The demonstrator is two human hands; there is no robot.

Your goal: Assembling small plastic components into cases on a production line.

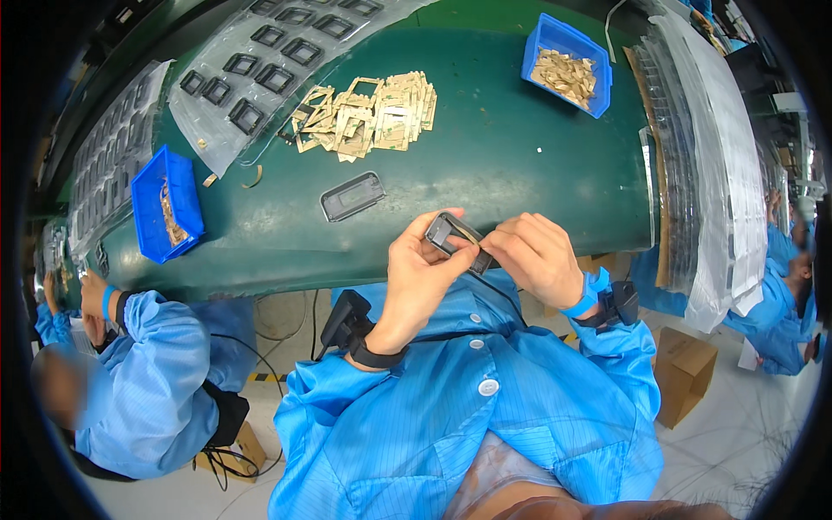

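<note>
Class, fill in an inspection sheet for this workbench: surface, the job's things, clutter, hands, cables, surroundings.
Surface: green bench, curved by the lens.
Job's things: small dark frame part held in both hands above the bench edge; a similar grey part lies on the bench.
Clutter: heap of tan frame cut-outs; two blue bins of tan scraps; clear trays of black frames.
Hands: left hand and right hand both grip the part.
Cables: black cable over the floor.
Surroundings: a co-worker's blue sleeve; cardboard box.
</note>
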